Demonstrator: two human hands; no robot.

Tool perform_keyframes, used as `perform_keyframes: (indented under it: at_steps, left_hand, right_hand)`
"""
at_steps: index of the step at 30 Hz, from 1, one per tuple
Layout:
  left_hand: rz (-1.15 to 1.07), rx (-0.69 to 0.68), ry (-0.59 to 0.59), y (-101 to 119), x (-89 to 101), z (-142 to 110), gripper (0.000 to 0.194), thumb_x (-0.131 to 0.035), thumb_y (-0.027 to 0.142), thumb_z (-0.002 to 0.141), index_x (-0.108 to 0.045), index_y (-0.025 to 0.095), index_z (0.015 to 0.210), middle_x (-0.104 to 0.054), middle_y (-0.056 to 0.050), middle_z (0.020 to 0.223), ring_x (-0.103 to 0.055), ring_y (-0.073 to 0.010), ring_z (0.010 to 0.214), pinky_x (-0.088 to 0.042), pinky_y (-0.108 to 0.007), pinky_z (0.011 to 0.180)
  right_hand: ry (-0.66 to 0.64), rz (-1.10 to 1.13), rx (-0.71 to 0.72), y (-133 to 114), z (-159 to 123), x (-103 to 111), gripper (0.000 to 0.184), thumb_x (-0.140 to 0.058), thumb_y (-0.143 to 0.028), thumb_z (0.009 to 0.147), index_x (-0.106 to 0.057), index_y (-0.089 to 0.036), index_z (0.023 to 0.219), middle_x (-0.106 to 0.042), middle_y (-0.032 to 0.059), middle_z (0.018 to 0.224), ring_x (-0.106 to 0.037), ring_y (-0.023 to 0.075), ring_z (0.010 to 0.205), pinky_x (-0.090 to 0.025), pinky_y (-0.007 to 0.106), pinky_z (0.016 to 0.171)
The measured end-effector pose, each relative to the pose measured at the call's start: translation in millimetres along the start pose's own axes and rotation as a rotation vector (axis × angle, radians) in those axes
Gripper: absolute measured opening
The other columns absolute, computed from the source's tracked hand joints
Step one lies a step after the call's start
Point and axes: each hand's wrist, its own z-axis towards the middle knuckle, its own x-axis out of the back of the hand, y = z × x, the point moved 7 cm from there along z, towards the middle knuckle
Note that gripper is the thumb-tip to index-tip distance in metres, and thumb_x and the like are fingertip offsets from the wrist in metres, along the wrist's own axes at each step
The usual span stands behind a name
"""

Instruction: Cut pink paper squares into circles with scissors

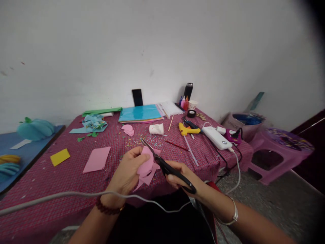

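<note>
Left hand (pixel 130 166): thumb and fingers closed, pinching layered pink paper (pixel 146 164), rounded edge, angular offcuts hanging below. Right hand (pixel 179 174): fingers curled round black-handled scissors (pixel 175 171), blades slightly parted at the paper's edge. Paper and scissors held above the near edge of the table (pixel 68 176), its cloth woven in red check. Beyond: thin multicoloured scraps (pixel 152 140), a white paper cup (pixel 156 129) on its side.

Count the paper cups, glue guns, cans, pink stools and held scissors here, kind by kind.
Paper cups: 2
Glue gun: 1
Can: 1
Pink stool: 1
Held scissors: 1
Total: 6
</note>
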Motion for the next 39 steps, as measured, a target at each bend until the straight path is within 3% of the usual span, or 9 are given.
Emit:
perform_keyframes:
  at_steps: [6, 18, 27, 34, 39]
  left_hand:
    - [0.005, 0.002, -0.007, -1.6, 2.1, 2.0, 0.010, -0.074, 0.015, 0.057, -0.066, 0.012, 0.061, -0.061, -0.001, 0.056, -0.049, -0.0077, 0.045, -0.037, -0.019, 0.046]
    - [0.052, 0.055, -0.034, -0.7, 3.4, -1.2, 0.013, -0.075, 0.013, 0.055, -0.062, 0.013, 0.057, -0.058, 0.001, 0.051, -0.048, -0.0066, 0.043, -0.036, -0.017, 0.043]
    - [0.077, 0.052, -0.054, -3.6, 0.9, -0.4, 0.017, -0.074, 0.017, 0.055, -0.058, 0.013, 0.058, -0.056, 0.003, 0.051, -0.047, -0.0060, 0.043, -0.034, -0.017, 0.043]
    - [0.101, 0.092, -0.072, -5.8, 0.2, 0.6, 0.017, -0.073, 0.016, 0.055, -0.058, 0.014, 0.060, -0.057, 0.004, 0.052, -0.047, -0.0063, 0.043, -0.035, -0.018, 0.044]
    - [0.134, 0.098, -0.093, -10.3, 4.5, 1.6, 0.016, -0.074, 0.018, 0.057, -0.059, 0.014, 0.062, -0.055, 0.005, 0.052, -0.046, -0.0056, 0.043, -0.033, -0.017, 0.043]
  right_hand:
    - [0.007, -0.020, -0.014, 1.8, -2.3, 5.2, 0.064, -0.066, -0.061, 0.074, -0.061, -0.013, 0.116, -0.038, -0.0054, 0.063, -0.027, 0.0070, 0.051, -0.021, 0.021, 0.044]
    - [-0.046, -0.082, -0.033, -1.8, -5.6, 12.3, 0.055, -0.067, -0.058, 0.075, -0.063, -0.014, 0.107, -0.039, -0.0043, 0.065, -0.030, 0.0071, 0.052, -0.022, 0.021, 0.046]
    - [-0.056, 0.034, -0.045, 0.6, -9.9, 10.1, 0.044, -0.067, -0.057, 0.075, -0.058, -0.014, 0.081, -0.036, -0.0078, 0.055, -0.026, 0.0046, 0.046, -0.019, 0.018, 0.041]
    - [-0.076, 0.073, -0.039, 6.4, -12.3, 12.3, 0.050, -0.068, -0.053, 0.077, -0.061, -0.012, 0.104, -0.037, -0.0091, 0.055, -0.026, 0.0031, 0.042, -0.019, 0.016, 0.037]
    - [-0.079, 0.077, -0.057, 10.3, -13.6, 14.1, 0.051, -0.068, -0.052, 0.077, -0.061, -0.012, 0.108, -0.036, -0.0106, 0.051, -0.025, 0.0024, 0.039, -0.020, 0.016, 0.036]
